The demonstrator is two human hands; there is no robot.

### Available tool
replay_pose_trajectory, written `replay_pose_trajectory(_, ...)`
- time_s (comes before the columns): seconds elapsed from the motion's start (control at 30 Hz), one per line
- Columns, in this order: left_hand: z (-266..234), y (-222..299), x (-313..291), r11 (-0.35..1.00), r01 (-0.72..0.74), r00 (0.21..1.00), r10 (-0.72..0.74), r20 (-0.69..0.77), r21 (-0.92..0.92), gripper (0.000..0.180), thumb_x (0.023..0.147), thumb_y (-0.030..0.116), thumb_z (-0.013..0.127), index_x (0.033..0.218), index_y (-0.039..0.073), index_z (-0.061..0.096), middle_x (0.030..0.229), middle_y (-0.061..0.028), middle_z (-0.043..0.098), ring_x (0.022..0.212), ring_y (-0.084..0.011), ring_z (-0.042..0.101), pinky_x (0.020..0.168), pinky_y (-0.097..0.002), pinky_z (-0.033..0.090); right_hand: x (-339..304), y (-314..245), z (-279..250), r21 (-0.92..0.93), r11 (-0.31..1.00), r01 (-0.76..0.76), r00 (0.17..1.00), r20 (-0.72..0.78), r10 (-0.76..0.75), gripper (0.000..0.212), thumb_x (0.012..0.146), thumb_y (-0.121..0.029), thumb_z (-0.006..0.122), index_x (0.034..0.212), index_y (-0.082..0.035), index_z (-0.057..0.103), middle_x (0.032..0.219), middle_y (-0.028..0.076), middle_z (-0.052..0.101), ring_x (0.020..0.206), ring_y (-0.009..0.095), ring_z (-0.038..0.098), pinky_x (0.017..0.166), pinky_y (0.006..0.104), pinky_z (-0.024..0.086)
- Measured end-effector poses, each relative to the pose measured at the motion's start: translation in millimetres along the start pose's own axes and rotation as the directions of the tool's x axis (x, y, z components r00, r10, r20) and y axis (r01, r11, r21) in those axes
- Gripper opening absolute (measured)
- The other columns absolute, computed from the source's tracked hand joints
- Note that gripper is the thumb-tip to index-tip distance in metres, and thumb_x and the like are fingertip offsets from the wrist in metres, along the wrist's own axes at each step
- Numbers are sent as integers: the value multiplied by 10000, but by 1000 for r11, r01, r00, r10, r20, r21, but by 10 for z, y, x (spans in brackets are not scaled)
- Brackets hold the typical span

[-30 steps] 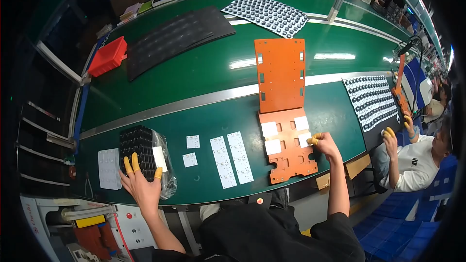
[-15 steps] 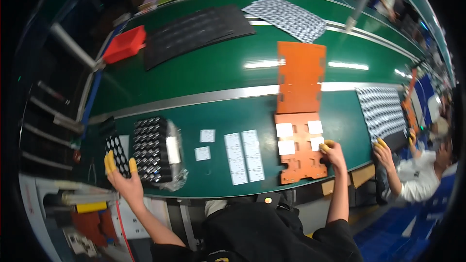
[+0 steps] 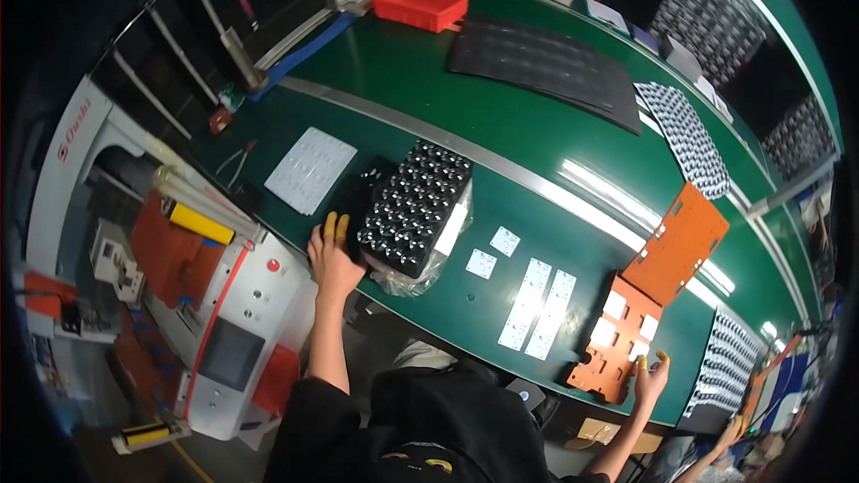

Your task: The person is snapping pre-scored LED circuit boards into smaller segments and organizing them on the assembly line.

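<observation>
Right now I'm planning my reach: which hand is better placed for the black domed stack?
Probably the left hand: it is close beside the black domed stack, while the right hand is away at the orange fixture.

The yellow-tipped left hand (image 3: 335,259) lies just left of a shiny black domed stack (image 3: 416,206); the yellow-tipped right hand (image 3: 651,381) touches a flat white square (image 3: 638,350) on an opened orange two-panel plate (image 3: 676,249).

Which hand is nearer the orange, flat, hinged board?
Right. The right hand is at the edge of the board; the left hand is far to its left, beside the black, bumpy stack.
</observation>
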State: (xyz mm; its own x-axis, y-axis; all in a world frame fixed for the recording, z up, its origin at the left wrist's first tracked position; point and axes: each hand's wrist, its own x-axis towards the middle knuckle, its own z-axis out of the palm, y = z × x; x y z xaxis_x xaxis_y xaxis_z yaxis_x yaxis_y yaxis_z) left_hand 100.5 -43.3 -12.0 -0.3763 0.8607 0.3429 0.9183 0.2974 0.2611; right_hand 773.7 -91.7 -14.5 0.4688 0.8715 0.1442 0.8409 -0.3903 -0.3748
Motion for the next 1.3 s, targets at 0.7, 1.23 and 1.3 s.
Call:
replay_pose_trajectory(0.7,-129,1405,-1466,809,-327,932,362,-23,-489,283,787,204,708,1005,37,639,971,-142,632,990,-316,591,875,-448,466,-1196,-4470,376,498,282,820,331,-10,-944,333,892,-133,640,1182,19,583,846,166,621,584,339,628,516,411,523)
replay_pose_trajectory(1.23,394,1878,-519,920,28,950,97,296,-391,451,786,212,706,1123,-43,549,1179,-203,522,1086,-362,495,925,-480,413,-1271,-3575,-306,770,613,177,413,507,-757,319,834,-55,707,1098,40,557,945,154,672,878,211,679,797,303,533)
replay_pose_trajectory(1.3,425,1817,-537,814,54,947,142,288,-578,359,768,134,696,1050,-37,555,1053,-192,567,1023,-371,537,881,-482,438,-1278,-3303,-187,782,623,-15,502,545,-672,263,857,9,666,1099,26,564,984,91,663,919,135,639,827,281,516)
